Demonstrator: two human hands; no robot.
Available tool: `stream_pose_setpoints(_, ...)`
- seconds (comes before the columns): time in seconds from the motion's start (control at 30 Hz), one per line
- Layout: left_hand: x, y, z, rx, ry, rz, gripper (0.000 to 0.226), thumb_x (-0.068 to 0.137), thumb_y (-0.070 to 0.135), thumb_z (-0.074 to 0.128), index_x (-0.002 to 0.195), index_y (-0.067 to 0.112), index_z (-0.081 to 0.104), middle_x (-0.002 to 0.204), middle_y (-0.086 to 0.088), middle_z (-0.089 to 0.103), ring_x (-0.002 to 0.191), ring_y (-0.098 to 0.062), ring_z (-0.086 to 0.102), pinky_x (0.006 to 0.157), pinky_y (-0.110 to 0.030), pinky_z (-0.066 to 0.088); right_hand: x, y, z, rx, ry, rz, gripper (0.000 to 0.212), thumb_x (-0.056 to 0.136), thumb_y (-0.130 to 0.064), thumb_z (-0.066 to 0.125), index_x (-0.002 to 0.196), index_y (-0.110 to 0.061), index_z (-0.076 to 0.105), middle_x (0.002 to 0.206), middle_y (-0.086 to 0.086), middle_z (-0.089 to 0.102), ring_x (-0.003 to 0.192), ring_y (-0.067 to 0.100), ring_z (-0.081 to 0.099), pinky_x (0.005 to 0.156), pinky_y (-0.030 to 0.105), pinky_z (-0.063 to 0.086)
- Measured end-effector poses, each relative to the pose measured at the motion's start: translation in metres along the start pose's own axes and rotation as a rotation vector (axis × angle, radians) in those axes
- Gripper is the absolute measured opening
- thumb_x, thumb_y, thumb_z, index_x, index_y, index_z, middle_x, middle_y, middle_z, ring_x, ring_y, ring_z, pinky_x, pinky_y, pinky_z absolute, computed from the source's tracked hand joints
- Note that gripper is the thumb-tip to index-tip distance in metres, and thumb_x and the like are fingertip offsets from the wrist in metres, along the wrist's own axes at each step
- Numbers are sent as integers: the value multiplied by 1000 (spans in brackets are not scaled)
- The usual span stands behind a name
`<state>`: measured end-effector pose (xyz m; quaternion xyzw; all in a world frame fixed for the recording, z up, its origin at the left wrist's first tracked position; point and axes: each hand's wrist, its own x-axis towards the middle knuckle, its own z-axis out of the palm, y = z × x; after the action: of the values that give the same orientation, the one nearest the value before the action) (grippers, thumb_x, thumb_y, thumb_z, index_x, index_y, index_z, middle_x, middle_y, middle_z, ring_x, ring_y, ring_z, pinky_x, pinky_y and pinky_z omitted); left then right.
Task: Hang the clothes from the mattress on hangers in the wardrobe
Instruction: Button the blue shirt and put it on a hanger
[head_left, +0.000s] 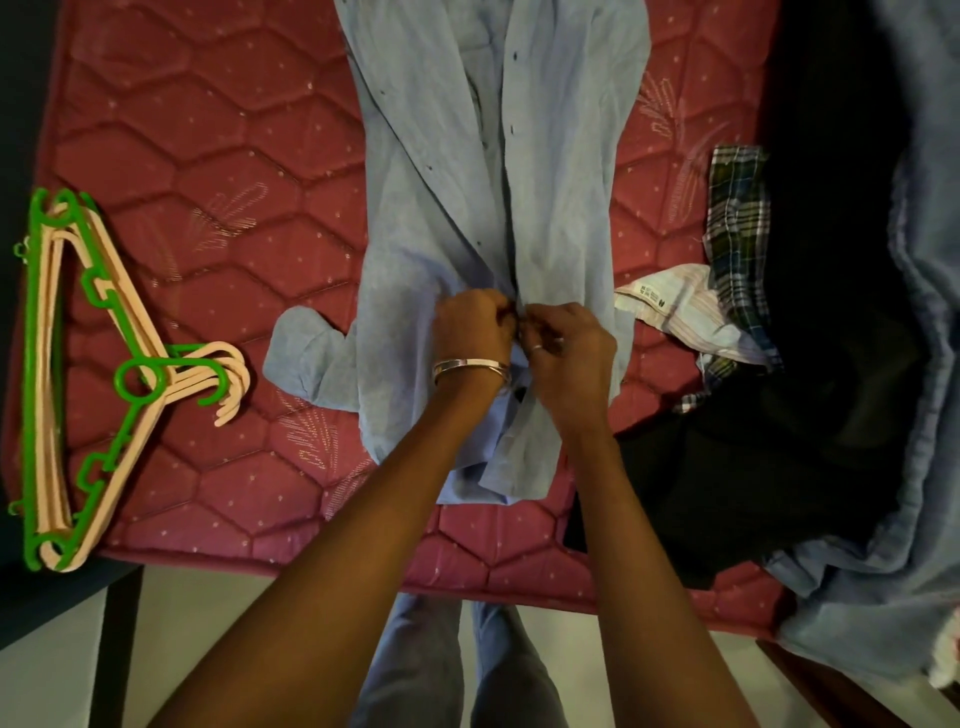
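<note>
A light blue button shirt (498, 156) lies spread lengthwise down the middle of the red quilted mattress (208, 156), collar end toward me. My left hand (475, 332), with a metal bangle on the wrist, pinches the left edge of the shirt's front opening. My right hand (569, 353) pinches the right edge beside it, fingertips almost touching. A stack of hangers (78, 384), one green on top of several peach ones, lies at the mattress's left edge.
More clothes are piled on the right: a plaid shirt (737, 218), a striped white garment with a label (685, 306), dark clothing (753, 467) and a blue-grey denim piece (909, 467). The mattress's near edge and pale floor lie below my arms.
</note>
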<state>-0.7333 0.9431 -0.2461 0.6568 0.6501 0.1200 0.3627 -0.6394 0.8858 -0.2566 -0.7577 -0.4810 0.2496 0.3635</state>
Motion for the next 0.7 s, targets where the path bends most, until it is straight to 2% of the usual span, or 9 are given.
stream_pose_setpoints(0.1, -3, -5, 3, -231, 42, -67, 11, 82, 5, 66, 75, 0, 73, 68, -15, 70, 62, -27, 67, 63, -41, 57, 2, 1, 2, -98, 19, -77, 15, 81, 1, 66, 94, 2, 73, 80, 15, 66, 69, 10, 52, 67, -5, 31)
stream_pose_setpoints(0.23, -5, -4, 0, -523, -20, -245, 5, 80, -2, 69, 84, 0, 72, 75, -17, 71, 65, -29, 70, 66, -42, 60, 1, 0, 4, -112, 29, -71, 16, 81, 0, 63, 94, 3, 73, 79, 16, 64, 67, 10, 52, 66, -5, 31)
stream_pose_setpoints(0.3, -4, -3, -1, -544, -44, -290, 5, 80, -1, 70, 84, 2, 72, 76, -16, 71, 65, -27, 70, 65, -40, 60, 1, -4, 6, -129, 16, -40, 20, 79, 0, 60, 94, 3, 73, 80, 17, 64, 66, 17, 57, 62, 0, 32)
stream_pose_setpoints(0.4, -3, -3, 0, -539, -63, -304, 5, 81, 0, 70, 85, 2, 71, 79, -15, 71, 64, -24, 70, 63, -36, 60, 2, -8, 8, -164, -12, 10, 30, 72, 0, 53, 95, 3, 72, 82, 17, 63, 69, 26, 60, 61, 19, 35)
stream_pose_setpoints(0.43, -3, -3, 1, -536, -59, -304, 5, 81, 0, 69, 85, 3, 71, 80, -16, 72, 65, -23, 70, 63, -35, 60, 2, -8, 8, -170, -13, 20, 31, 70, 0, 52, 94, 3, 72, 82, 17, 62, 69, 27, 59, 62, 20, 35)
stream_pose_setpoints(0.57, 0, -1, 2, -531, -26, -301, 8, 79, 0, 72, 83, 6, 72, 76, -8, 70, 66, -21, 70, 63, -32, 60, 2, -9, 10, -150, 48, 85, 17, 71, 4, 58, 82, 3, 70, 77, 17, 62, 65, 23, 55, 61, 1, 28)
stream_pose_setpoints(0.7, 1, 4, 0, -528, -36, -290, 7, 78, -3, 72, 84, 1, 72, 72, -6, 68, 55, -9, 66, 54, -20, 56, 1, -6, 6, -6, 88, 130, 16, 77, 5, 65, 91, 2, 73, 85, 15, 67, 70, 13, 57, 64, -2, 36)
